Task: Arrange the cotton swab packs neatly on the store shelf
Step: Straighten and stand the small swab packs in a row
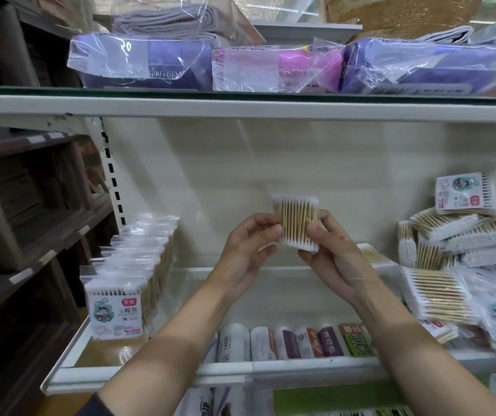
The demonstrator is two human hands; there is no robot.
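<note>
The pack (pixel 296 222) sits mid-frame, held up in the air in front of the shelf's pale back wall, sticks running vertical with white cotton tips at top and bottom. It's a flat little square of wooden swabs in clear film. Probably weighs next to nothing, and the bundle looks fairly stiff across the sticks but the wrap is likely slick and crinkly, so pinching it by the side edges seems like the safe way to go. That's pretty much what's happening: the left hand (pixel 248 244) pinches the left edge with thumb and curled fingers, and the right hand (pixel 332 246) does the same on the right edge and lower corner. Both are closed on it, nothing else in them.

Lower left of the frame there's a tidy row (pixel 129 274) of packs standing upright, front one showing a printed label with a cartoon. Over at the right edge is the messy pile (pixel 462 256), packs lying every which way, some label up, some showing bare sticks. The shelf (pixel 138 375) is white metal with a clear front lip. Below it, bottom centre, sit rolled tubes (pixel 293 342) with coloured labels. Up top, plastic-bagged purple and pink bundles (pixel 273 67) on the higher shelf.
</note>
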